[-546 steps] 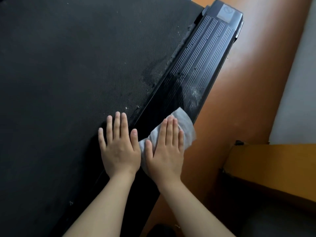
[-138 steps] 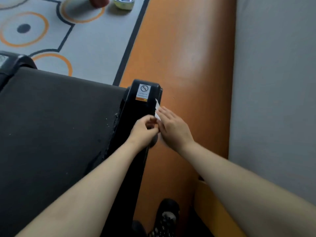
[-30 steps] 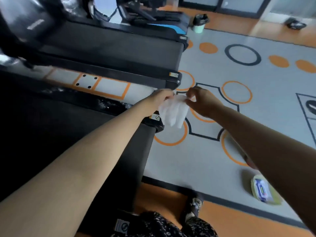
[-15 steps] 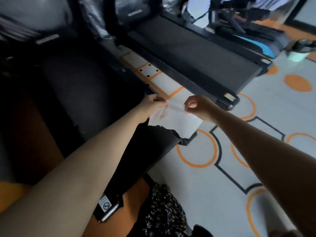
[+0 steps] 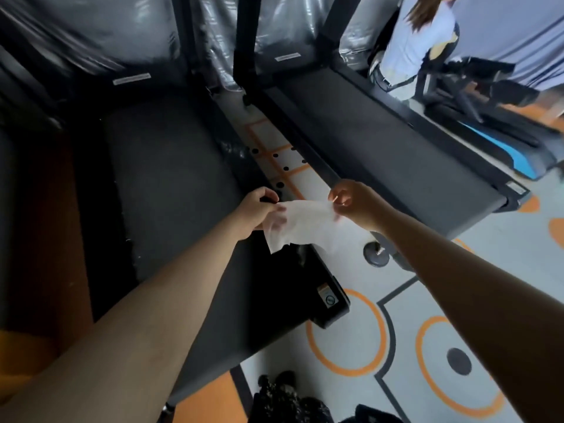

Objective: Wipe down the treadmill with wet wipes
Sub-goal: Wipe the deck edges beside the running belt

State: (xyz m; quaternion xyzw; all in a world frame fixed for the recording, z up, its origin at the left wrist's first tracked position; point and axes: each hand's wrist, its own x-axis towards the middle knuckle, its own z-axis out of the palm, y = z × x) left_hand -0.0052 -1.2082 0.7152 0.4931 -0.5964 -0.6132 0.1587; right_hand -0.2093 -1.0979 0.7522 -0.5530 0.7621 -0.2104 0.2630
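A white wet wipe (image 5: 302, 222) hangs spread out in the air between my two hands. My left hand (image 5: 254, 210) pinches its left top corner and my right hand (image 5: 355, 203) pinches its right top corner. Below them runs the black treadmill (image 5: 171, 184), its wide belt stretching from the lower middle up toward the console at the top. The wipe hangs above the treadmill's right side rail (image 5: 293, 270), near the rear end cap with a warning sticker (image 5: 328, 297). The wipe touches nothing but my fingers.
A second treadmill (image 5: 387, 148) lies parallel on the right, with a strip of floor between the two. A person in a light blue top (image 5: 418, 41) stands at the top right near other machines. The grey floor with orange circles (image 5: 442, 346) spreads to the right; a round foot (image 5: 376, 254) rests on it.
My view has swung left and up along the treadmill, bringing its console end into sight. My hands have pulled the wipe wider open between them and still hold it by its corners.
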